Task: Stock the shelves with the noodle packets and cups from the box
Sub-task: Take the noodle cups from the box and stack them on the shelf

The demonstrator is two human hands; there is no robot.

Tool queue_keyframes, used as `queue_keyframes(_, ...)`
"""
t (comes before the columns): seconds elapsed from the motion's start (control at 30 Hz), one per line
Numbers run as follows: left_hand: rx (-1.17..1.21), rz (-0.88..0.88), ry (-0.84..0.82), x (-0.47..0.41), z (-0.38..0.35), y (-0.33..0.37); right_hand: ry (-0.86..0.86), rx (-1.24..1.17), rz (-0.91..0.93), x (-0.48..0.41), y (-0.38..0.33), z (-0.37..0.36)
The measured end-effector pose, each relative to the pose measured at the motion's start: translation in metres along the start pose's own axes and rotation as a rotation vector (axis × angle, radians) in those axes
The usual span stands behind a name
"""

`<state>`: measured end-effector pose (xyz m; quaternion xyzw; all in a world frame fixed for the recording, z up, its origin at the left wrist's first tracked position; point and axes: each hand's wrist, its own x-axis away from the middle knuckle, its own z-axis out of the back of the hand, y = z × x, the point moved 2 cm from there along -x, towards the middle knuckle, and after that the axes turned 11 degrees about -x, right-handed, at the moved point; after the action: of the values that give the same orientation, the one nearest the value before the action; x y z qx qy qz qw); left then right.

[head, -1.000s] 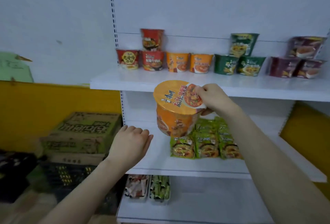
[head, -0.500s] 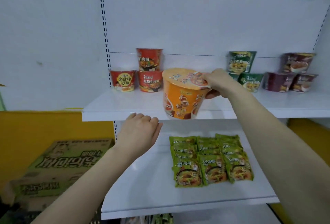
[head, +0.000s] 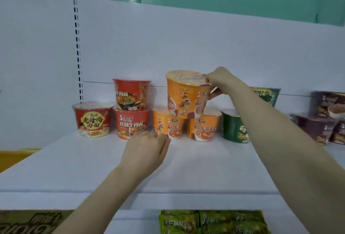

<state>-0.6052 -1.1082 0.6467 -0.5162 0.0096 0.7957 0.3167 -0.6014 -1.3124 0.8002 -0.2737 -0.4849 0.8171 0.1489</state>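
My right hand point(head: 222, 82) grips the rim of an orange noodle cup point(head: 186, 94), which sits upright on top of two orange cups point(head: 168, 123) standing on the white top shelf point(head: 93, 168). My left hand point(head: 147, 149) hovers over the shelf just in front of the lower cups, fingers loosely curled, holding nothing. Left of the orange ones stand three red cups point(head: 131, 110), one stacked on another. Green cups point(head: 234, 127) and dark purple cups point(head: 323, 120) stand to the right, partly hidden by my right arm.
Green noodle packets point(head: 212, 221) lie on the lower shelf at the bottom edge. A cardboard box point(head: 28, 220) shows at the bottom left. A white back panel rises behind the cups, with a slotted upright point(head: 77, 51) at its left.
My right hand has lifted the orange cup up from below the shelf edge and onto the two orange cups. My left hand rose to the top shelf.
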Motion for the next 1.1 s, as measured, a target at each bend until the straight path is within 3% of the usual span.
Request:
queue_keyframes(0.53,-0.010,-0.032,-0.291,-0.003,-0.071,0.009,-0.131,0.322,-0.198,-0.110,0.023,-0.028)
queue_keyframes(0.63,0.086,-0.035,-0.289,-0.002,-0.067,0.011,-0.157,0.338,-0.260,-0.113,0.025,-0.031)
queue_keyframes(0.87,0.218,-0.035,-0.532,0.007,-0.076,0.014,-0.152,0.344,-0.323,-0.115,0.028,-0.034)
queue_keyframes(1.1,0.257,-0.031,-0.629,0.007,-0.072,0.014,-0.133,0.252,-0.249,-0.117,0.028,-0.033)
